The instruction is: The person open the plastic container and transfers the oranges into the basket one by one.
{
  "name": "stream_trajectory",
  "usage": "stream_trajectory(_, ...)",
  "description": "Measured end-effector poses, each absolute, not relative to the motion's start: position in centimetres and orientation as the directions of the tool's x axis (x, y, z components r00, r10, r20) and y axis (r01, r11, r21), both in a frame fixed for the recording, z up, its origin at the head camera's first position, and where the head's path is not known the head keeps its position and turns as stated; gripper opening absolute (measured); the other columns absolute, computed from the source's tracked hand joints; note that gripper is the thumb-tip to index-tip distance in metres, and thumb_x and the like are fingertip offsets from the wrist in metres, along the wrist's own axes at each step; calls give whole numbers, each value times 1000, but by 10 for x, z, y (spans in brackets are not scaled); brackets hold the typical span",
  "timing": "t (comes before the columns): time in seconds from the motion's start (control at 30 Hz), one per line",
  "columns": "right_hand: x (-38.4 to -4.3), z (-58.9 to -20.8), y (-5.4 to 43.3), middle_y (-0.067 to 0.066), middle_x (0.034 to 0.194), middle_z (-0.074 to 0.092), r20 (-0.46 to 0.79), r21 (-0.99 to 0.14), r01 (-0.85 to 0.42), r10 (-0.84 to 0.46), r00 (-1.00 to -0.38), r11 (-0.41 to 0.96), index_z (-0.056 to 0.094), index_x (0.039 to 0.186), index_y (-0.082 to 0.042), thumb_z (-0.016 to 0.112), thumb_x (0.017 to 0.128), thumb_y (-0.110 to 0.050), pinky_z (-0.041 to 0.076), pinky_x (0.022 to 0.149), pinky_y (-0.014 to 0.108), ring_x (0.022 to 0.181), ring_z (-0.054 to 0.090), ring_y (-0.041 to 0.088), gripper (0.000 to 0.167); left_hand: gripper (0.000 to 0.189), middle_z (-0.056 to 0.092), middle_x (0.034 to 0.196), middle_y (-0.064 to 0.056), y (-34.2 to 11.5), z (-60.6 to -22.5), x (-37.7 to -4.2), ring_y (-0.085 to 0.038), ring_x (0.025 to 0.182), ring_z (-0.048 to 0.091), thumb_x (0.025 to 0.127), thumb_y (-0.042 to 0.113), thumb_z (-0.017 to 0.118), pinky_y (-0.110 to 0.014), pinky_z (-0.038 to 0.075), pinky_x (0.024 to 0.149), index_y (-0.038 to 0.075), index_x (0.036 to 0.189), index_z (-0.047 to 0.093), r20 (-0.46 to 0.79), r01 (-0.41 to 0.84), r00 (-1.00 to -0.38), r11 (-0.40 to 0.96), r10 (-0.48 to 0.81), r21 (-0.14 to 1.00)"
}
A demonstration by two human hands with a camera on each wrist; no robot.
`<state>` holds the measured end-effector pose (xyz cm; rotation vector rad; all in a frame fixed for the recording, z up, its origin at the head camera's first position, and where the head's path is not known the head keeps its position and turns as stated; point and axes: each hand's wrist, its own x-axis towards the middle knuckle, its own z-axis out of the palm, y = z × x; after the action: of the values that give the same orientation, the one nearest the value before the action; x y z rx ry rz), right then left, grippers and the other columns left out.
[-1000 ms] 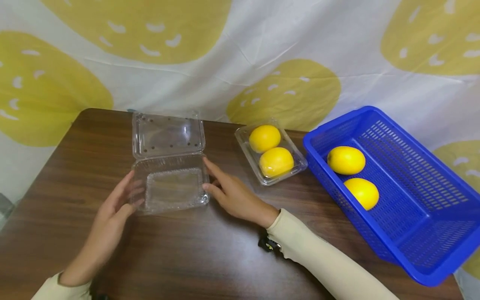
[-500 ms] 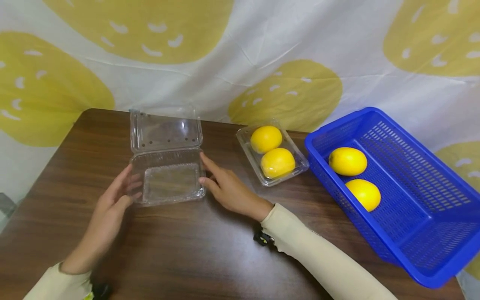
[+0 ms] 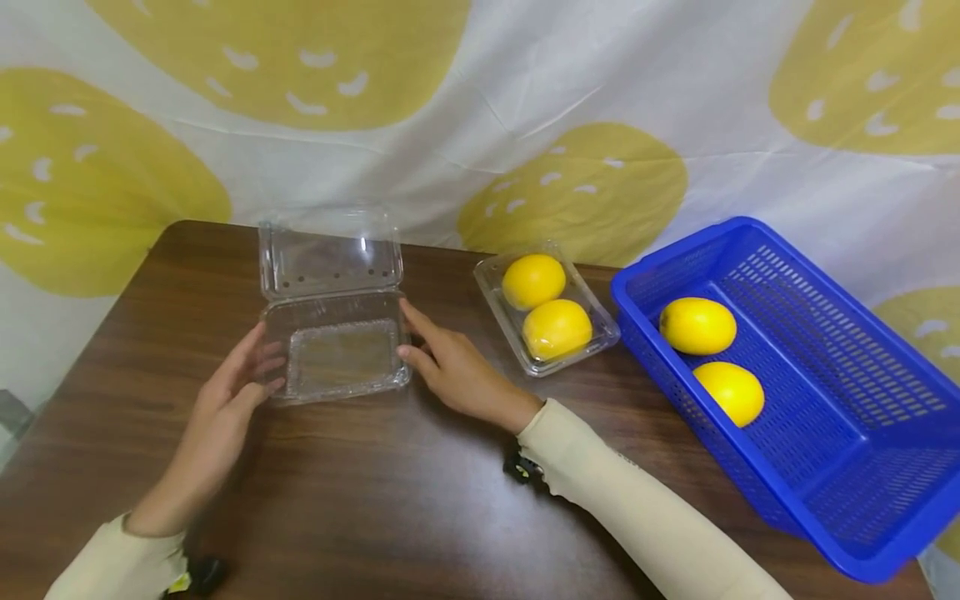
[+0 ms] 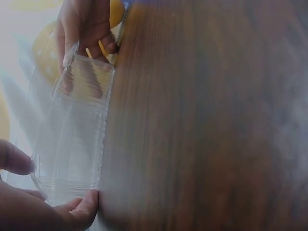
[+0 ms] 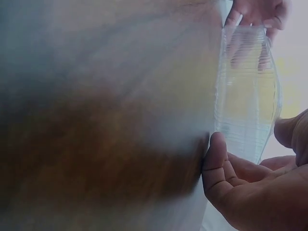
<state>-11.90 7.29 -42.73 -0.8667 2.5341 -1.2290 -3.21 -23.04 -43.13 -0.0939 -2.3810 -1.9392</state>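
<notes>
A clear plastic clamshell container (image 3: 345,358) lies unfolded on the table, its lid (image 3: 330,254) tilted up at the back near the cloth. Nothing shows inside it. My left hand (image 3: 219,417) holds its left end, thumb and fingers at opposite edges of the wall. On the opposite end, my right hand (image 3: 467,375) grips the wall between thumb and fingers, as the right wrist view also shows. To the right stands a second clear container (image 3: 534,367) with two yellow oval fruits (image 3: 557,329) in it.
At the right, a blue perforated plastic basket (image 3: 750,458) stands at an angle with two more yellow fruits (image 3: 697,326) along its left wall. A white cloth (image 3: 420,179) with yellow prints hangs behind the brown wooden table (image 3: 352,500).
Both hands have slid the unfolded container a little toward the back of the table and slightly left. Its lid now stands a bit higher against the cloth. The fruits stay put.
</notes>
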Motion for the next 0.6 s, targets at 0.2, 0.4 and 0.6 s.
stream_trajectory(0.2, -118, -426, 72, 19, 164, 54, 84, -765, -416, -564, -821, 492, 24, 176, -12, 54, 117, -32, 46, 126, 44, 140, 63, 34, 69, 71, 48, 158, -34, -229, -430, -28, 3, 124, 60, 106, -12, 41, -7, 51, 101, 0, 174, 23, 52, 45, -998, 228, -26, 973)
stream_trajectory(0.4, -108, -434, 79, 24, 162, 55, 118, -753, -430, -540, -833, 498, 33, 172, -2, 49, 119, -28, 41, 130, 47, 150, 54, 36, 61, 65, 44, 162, -37, -228, -430, -16, 11, 117, 61, 116, 5, 44, -3, 47, 102, -5, 173, 15, 5, -9, -998, 229, -58, 973)
stream_trajectory(0.6, -103, -455, 100, 16, 153, 65, 145, -730, -440, -511, -847, 523, 46, 165, -4, 58, 116, -30, 54, 118, 47, 129, 69, 27, 57, 63, 38, 163, -43, -226, -431, -6, 13, 115, 63, 120, 16, 43, -6, 52, 101, -11, 170, 17, 15, 1, -997, 186, -73, 983)
